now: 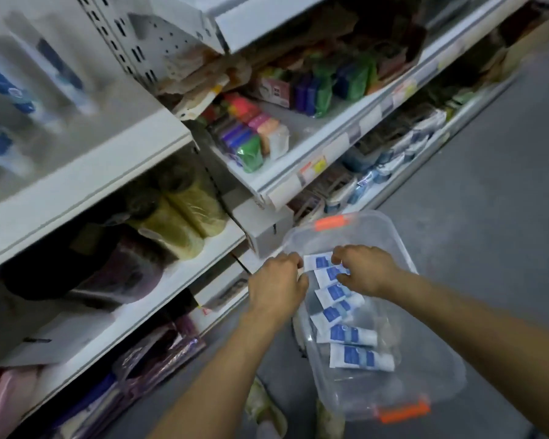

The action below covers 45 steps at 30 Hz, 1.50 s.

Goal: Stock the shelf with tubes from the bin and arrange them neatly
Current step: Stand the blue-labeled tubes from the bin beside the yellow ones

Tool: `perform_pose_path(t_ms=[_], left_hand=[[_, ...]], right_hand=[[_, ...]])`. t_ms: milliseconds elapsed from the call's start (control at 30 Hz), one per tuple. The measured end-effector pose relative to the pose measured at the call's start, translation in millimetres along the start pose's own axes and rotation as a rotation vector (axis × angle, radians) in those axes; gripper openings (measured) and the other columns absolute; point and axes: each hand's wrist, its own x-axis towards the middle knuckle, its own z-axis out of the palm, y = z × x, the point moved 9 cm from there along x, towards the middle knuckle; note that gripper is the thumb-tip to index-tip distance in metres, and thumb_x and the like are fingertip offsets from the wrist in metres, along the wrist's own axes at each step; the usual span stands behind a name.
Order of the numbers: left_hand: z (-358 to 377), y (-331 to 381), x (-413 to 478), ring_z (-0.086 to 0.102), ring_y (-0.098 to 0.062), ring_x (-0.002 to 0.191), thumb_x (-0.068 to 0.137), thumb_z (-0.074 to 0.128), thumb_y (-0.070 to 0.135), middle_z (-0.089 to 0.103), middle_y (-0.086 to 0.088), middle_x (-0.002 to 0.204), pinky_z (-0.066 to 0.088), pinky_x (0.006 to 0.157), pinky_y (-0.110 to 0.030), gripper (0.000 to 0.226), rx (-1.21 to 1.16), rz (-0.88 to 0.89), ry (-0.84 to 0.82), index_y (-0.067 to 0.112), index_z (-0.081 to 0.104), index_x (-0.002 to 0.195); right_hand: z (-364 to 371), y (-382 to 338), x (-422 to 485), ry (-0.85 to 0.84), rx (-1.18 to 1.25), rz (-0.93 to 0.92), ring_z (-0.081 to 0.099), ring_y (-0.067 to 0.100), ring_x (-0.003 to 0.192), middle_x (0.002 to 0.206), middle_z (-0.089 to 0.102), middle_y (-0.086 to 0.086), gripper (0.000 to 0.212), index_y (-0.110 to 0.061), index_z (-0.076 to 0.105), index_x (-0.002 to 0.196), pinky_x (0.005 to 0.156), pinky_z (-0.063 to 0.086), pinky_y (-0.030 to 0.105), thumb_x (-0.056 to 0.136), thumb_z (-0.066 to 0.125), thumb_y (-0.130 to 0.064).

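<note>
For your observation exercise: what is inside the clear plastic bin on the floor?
The clear bin holds six visible white-and-blue tubes lying in a row. The left hand and right hand reach in at the far end, covering part of the top tubes; anything beneath them is hidden.

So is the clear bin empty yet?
No. The bin has six white-and-blue tubes in a row; both hands reach in.
</note>
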Motion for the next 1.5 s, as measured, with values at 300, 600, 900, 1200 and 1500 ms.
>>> perform_pose_path(t_ms=[300, 600, 900, 1200, 1500], left_hand=[[190, 42, 53, 0.055, -0.03, 0.115, 0.093, 0.052, 0.027, 0.057, -0.01, 0.126, 0.045, 0.091, -0.035, 0.03, -0.05, 0.003, -0.379, 0.015, 0.058, 0.12], [288, 40, 109, 0.053, -0.031, 0.117, 0.089, 0.059, 0.033, 0.055, -0.011, 0.124, 0.046, 0.092, -0.04, 0.038, -0.007, 0.011, -0.408, 0.011, 0.053, 0.12], [323, 71, 116, 0.06, -0.028, 0.108, 0.09, 0.062, 0.019, 0.057, -0.014, 0.121, 0.049, 0.079, -0.038, 0.048, 0.412, 0.272, -0.272, 0.007, 0.038, 0.13], [243, 51, 113, 0.055, -0.031, 0.113, 0.075, 0.075, 0.036, 0.048, -0.01, 0.13, 0.045, 0.088, -0.034, 0.063, 0.164, 0.165, -0.396, 0.023, 0.048, 0.13], [89, 1, 95, 0.067, -0.029, 0.092, 0.078, 0.06, 0.056, 0.068, -0.012, 0.104, 0.054, 0.081, -0.034, 0.054, -0.023, -0.177, -0.234, 0.011, 0.054, 0.108]], right_hand=[[152, 98, 14, -0.134, 0.162, 0.171, 0.054, 0.026, 0.117, 0.127, 0.058, 0.007, 0.034, -0.015, 0.055, 0.122, 0.091, 0.044, 0.032, 0.09, 0.054, -0.026], [276, 104, 44, -0.298, 0.134, 0.135, 0.051, 0.023, 0.121, 0.13, 0.054, 0.003, 0.05, -0.022, 0.053, 0.129, 0.095, 0.047, 0.035, 0.08, 0.065, -0.027], [300, 97, 53, -0.252, -0.033, 0.046, 0.057, 0.025, 0.11, 0.125, 0.059, 0.005, 0.048, -0.017, 0.053, 0.129, 0.09, 0.046, 0.036, 0.083, 0.066, -0.026], [271, 100, 11, -0.625, 0.525, 0.3, 0.059, 0.019, 0.111, 0.125, 0.06, 0.001, 0.065, -0.015, 0.055, 0.126, 0.094, 0.048, 0.028, 0.072, 0.074, -0.045], [132, 92, -9, -0.359, 0.905, 0.386, 0.048, 0.009, 0.042, 0.056, 0.061, -0.007, 0.022, -0.023, 0.06, 0.077, 0.038, 0.032, 0.017, 0.082, 0.07, -0.042]])
